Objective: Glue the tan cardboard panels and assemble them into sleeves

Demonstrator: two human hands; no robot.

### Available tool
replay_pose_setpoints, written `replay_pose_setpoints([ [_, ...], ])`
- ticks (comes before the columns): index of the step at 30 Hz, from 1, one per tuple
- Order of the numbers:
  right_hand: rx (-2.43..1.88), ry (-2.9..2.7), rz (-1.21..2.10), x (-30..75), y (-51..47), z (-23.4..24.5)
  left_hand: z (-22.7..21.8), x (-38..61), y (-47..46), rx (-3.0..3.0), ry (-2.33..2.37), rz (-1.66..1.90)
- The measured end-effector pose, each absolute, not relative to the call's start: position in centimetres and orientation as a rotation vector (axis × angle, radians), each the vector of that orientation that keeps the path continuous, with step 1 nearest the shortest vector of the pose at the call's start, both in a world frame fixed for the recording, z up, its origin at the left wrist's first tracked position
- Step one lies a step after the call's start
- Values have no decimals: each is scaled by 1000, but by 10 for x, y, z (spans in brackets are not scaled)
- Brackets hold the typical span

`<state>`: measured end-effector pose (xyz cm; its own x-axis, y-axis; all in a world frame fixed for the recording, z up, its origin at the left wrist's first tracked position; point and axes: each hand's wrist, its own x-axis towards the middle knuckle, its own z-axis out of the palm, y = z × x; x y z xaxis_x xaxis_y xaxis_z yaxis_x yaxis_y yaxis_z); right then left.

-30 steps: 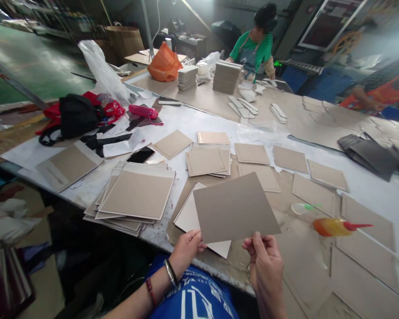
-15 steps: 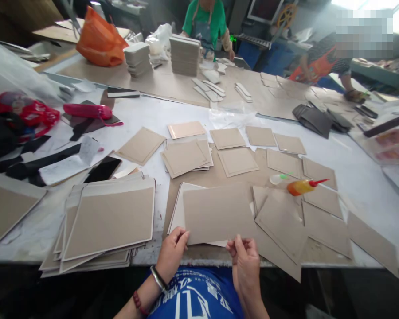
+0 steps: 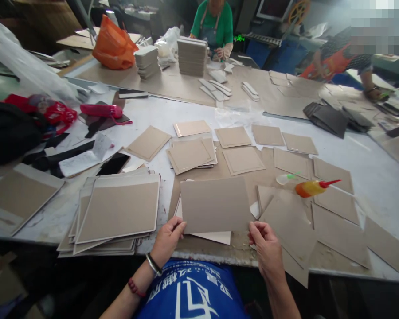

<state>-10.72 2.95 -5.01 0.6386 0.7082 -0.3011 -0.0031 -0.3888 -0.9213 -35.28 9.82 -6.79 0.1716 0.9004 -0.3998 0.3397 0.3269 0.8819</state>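
Between my hands is a flat grey-brown cardboard sheet (image 3: 215, 204), tilted up a little above the table. My left hand (image 3: 170, 235) pinches its lower left corner between thumb and fingers. At the lower right corner my right hand (image 3: 265, 239) pinches the same sheet. Under it show the edges of a white-bordered board (image 3: 219, 237). To the left lies a stack of grey-brown boards with pale borders (image 3: 119, 206). More loose boards (image 3: 291, 221) overlap on the right, and a yellow-orange glue bottle with a red nozzle (image 3: 312, 188) lies on its side there.
Smaller framed boards (image 3: 244, 160) are spread over the middle of the table. A black phone (image 3: 113, 164), a pink pouch (image 3: 101, 111) and an orange bag (image 3: 115, 44) are at the left. Across the table, one person in green (image 3: 213, 26) and another in an orange apron (image 3: 329, 66) work.
My right hand has moved right to the sheet's lower right corner. The sheet is raised and tilted more, so more of the white board beneath shows.
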Motion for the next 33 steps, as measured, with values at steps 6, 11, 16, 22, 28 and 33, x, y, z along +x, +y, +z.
replay_pose_setpoints([
  [6, -1879, -964, 1214, -98, 11, -66, -77, -365, 93, 1291, 1593, 588],
  [11, -1916, -1043, 1218, -110, -7, -98, -93, -370, 92, 1356, 1655, 560],
  [16, -1955, -1041, 1160, -119, -8, -114, -104, -368, 101, 1432, 1709, 515],
  [22, -2016, -1024, 1181, -121, -2, -118, -111, -369, 103, 1466, 1742, 452],
  [28, -2076, -1035, 1189, -124, 5, -120, -118, -372, 105, 1501, 1814, 489],
  [33, -2127, -1031, 1216, -125, 9, -120, -118, -371, 109, 1492, 1831, 466],
])
